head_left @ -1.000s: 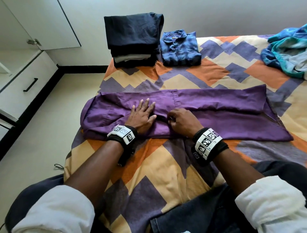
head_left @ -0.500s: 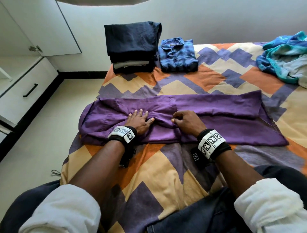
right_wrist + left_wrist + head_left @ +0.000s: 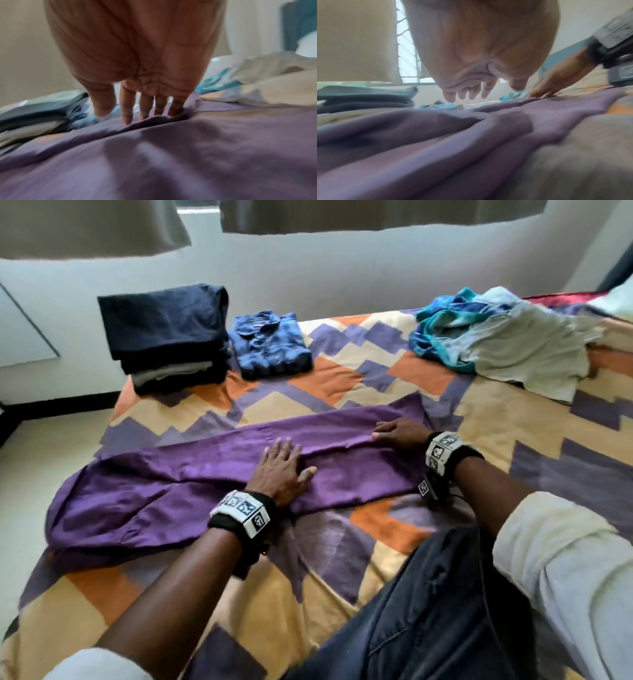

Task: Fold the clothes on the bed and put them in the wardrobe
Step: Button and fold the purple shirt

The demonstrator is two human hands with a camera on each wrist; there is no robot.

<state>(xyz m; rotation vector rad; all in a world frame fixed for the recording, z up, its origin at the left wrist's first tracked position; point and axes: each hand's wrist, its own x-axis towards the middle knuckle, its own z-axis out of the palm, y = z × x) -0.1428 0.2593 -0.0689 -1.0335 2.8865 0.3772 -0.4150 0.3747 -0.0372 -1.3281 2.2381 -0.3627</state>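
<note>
A purple garment [image 3: 191, 474] lies folded lengthwise in a long strip across the patterned bed [image 3: 496, 419]. My left hand [image 3: 282, 470] rests flat on its middle with straight, spread fingers [image 3: 467, 93]. My right hand [image 3: 399, 433] lies near the strip's right end, fingers extended and touching the cloth along a fold ridge [image 3: 154, 119]. The same purple fabric [image 3: 471, 135] fills the lower part of the left wrist view, and my right hand [image 3: 556, 82] shows there too. Neither hand grips anything.
A stack of dark folded clothes [image 3: 168, 337] and a folded blue shirt [image 3: 269, 344] sit at the bed's far left. A loose heap of blue-teal and pale garments [image 3: 496, 337] lies at the far right. My dark-trousered knee [image 3: 428, 611] rests on the near bed edge.
My right hand has slid right along the purple garment to near its end, its fingers now straightened. My left hand stays flat at the middle. The head view has swung to the right.
</note>
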